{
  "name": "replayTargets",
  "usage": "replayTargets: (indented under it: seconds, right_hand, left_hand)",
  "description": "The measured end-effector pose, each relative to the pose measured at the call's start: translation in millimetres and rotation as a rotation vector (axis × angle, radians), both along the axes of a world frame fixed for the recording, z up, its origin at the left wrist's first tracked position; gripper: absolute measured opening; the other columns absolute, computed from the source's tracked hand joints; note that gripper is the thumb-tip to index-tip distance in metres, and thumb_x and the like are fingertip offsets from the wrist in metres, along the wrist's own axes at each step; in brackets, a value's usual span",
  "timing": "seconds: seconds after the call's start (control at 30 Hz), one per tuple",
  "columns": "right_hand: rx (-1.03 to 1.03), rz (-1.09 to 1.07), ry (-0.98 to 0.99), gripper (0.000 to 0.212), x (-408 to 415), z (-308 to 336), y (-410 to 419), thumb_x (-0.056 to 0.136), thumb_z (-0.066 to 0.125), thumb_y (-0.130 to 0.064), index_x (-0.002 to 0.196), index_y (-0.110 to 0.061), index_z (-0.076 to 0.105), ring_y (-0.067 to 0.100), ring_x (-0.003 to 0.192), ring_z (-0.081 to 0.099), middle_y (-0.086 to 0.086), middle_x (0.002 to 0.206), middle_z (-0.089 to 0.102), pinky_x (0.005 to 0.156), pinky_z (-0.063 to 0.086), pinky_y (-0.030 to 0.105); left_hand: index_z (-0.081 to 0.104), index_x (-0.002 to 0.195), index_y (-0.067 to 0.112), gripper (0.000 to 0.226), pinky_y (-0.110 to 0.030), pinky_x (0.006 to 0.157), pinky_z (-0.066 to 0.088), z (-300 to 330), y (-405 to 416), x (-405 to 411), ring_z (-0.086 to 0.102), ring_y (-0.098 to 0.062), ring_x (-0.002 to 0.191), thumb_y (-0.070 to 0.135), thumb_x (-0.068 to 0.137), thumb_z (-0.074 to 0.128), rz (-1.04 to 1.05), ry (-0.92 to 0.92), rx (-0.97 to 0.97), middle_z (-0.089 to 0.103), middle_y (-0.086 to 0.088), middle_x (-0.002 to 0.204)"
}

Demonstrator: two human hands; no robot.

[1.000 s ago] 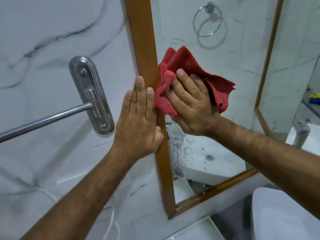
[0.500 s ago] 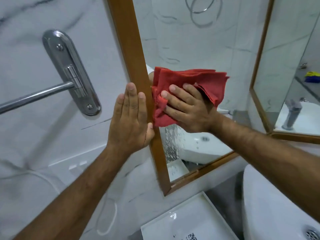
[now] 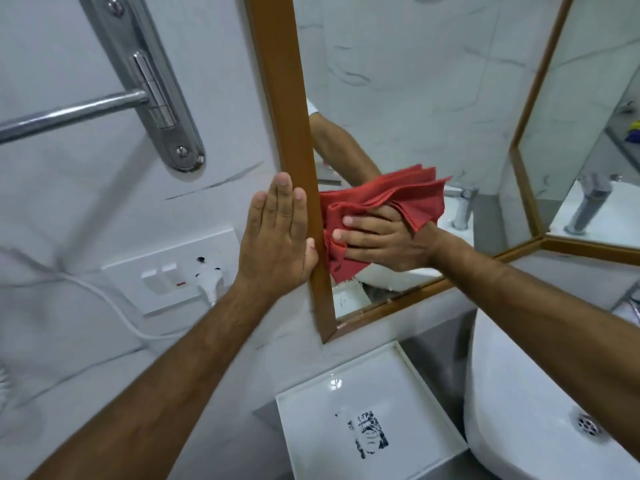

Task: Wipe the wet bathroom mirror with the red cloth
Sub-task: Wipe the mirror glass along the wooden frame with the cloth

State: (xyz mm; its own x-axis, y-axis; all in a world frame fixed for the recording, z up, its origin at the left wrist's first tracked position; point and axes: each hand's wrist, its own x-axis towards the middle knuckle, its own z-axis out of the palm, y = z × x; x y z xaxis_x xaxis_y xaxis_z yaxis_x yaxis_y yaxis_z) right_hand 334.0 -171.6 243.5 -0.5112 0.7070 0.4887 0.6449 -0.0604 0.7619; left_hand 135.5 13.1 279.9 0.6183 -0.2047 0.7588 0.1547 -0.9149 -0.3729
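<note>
The wood-framed mirror (image 3: pixel 408 98) hangs on the marble wall. My right hand (image 3: pixel 384 240) presses a crumpled red cloth (image 3: pixel 391 199) flat against the glass near the mirror's lower left corner. A small patch of water droplets shows on the glass just below the cloth. My left hand (image 3: pixel 277 237) lies flat, fingers together, on the wall beside the left frame (image 3: pixel 284 98), thumb touching the wood. It holds nothing.
A chrome towel rail (image 3: pixel 69 116) with its bracket sits on the wall at left. Below it is a switch plate (image 3: pixel 173 271) with a white plug and cable. A white square tray (image 3: pixel 367 417) and a white basin (image 3: pixel 540 410) lie below the mirror. A second mirror panel (image 3: pixel 588 116) angles off at right.
My right hand has slid the red cloth down the glass along the left frame toward the bottom corner. My left hand moved down alongside it. The view tilted downward.
</note>
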Motion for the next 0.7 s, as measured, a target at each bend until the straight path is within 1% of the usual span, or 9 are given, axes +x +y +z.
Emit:
replayTargets:
  seconds: [0.1,0.2,0.27,0.33,0.4,0.53,0.63,0.67,0.7]
  right_hand:
    - [0.217,-0.040,0.158,0.057,-11.0,-4.9,18.6,0.100,0.056,-0.032,0.152,-0.016,0.039,0.032,0.147,0.034,0.008,0.161,0.035,0.123,0.019,0.051]
    - [0.391,-0.070,0.302,0.067,-32.5,-43.0,32.6,0.092,0.060,-0.037,0.152,-0.015,0.039,0.033,0.148,0.033,0.010,0.159,0.036,0.122,0.021,0.051]
    - [0.392,-0.054,0.327,0.058,-32.0,-68.6,35.4,0.091,0.060,-0.035,0.145,-0.014,0.049,0.032,0.147,0.034,0.009,0.159,0.037,0.121,0.020,0.049]
    - [0.323,-0.048,0.323,0.037,-30.7,-92.9,31.6,0.095,0.053,-0.031,0.129,-0.018,0.060,0.030,0.147,0.036,0.005,0.158,0.041,0.121,0.020,0.045]
    - [0.195,-0.087,0.314,0.027,-33.2,-117.0,23.9,0.098,0.046,-0.028,0.120,-0.022,0.061,0.027,0.144,0.040,0.001,0.150,0.052,0.119,0.023,0.041]
    - [-0.209,-0.057,0.069,0.051,-26.4,-136.3,-11.3,0.101,0.026,-0.007,0.123,-0.021,0.071,0.020,0.142,0.043,-0.001,0.135,0.065,0.120,0.031,0.037]
    - [-0.336,0.007,-0.157,0.078,5.4,-108.0,-32.9,0.099,0.006,0.010,0.114,-0.028,0.073,-0.008,0.110,0.063,-0.013,0.119,0.072,0.121,0.018,0.024]
    - [-0.342,-0.018,-0.199,0.081,17.1,-98.3,-33.6,0.101,0.007,0.010,0.108,-0.033,0.075,-0.012,0.109,0.062,-0.012,0.124,0.068,0.120,0.022,0.021]
    - [-0.308,-0.070,-0.233,0.069,25.6,-97.0,-30.6,0.105,0.017,0.004,0.112,-0.031,0.076,-0.010,0.117,0.058,-0.006,0.132,0.062,0.121,0.023,0.024]
  left_hand:
    - [-0.014,0.151,0.000,0.091,-0.046,0.124,-0.003,-25.3,0.4,2.1,-0.016,-0.031,0.151,0.029,0.088,0.044,-0.036,-0.011,-0.036,-0.027,-0.020,0.159]
    - [-0.005,0.153,-0.001,0.087,-0.047,0.124,0.003,-48.8,1.0,12.6,-0.006,-0.032,0.152,0.042,0.093,0.041,-0.054,-0.109,-0.038,-0.018,-0.019,0.162]
    - [0.002,0.153,-0.003,0.084,-0.047,0.124,0.008,-62.7,1.7,24.3,0.002,-0.033,0.152,0.042,0.092,0.038,-0.056,-0.184,-0.068,-0.009,-0.020,0.164]
    - [0.004,0.154,-0.002,0.082,-0.046,0.124,0.010,-72.3,1.9,28.0,0.005,-0.034,0.152,0.035,0.088,0.036,-0.069,-0.200,-0.089,-0.007,-0.021,0.164]
    - [0.001,0.153,-0.002,0.083,-0.046,0.125,0.009,-76.8,2.3,32.1,0.003,-0.035,0.152,0.032,0.086,0.036,-0.063,-0.204,-0.074,-0.004,-0.026,0.163]
    - [-0.008,0.152,-0.004,0.088,-0.047,0.123,0.006,-74.3,-4.3,24.0,-0.004,-0.039,0.152,0.030,0.085,0.039,-0.047,-0.146,-0.078,0.019,-0.040,0.144]
    - [-0.012,0.151,-0.004,0.099,-0.048,0.123,0.003,-71.2,-4.8,19.1,-0.014,-0.038,0.150,0.031,0.079,0.047,-0.038,-0.090,-0.060,0.019,-0.040,0.142]
    - [-0.013,0.151,-0.004,0.099,-0.048,0.123,0.002,-72.0,-4.0,19.1,-0.014,-0.038,0.150,0.031,0.079,0.047,-0.032,-0.091,-0.057,0.018,-0.040,0.142]
    - [-0.012,0.151,-0.004,0.098,-0.048,0.123,0.002,-73.1,-3.4,19.5,-0.013,-0.038,0.151,0.030,0.080,0.046,-0.026,-0.096,-0.056,0.018,-0.041,0.141]
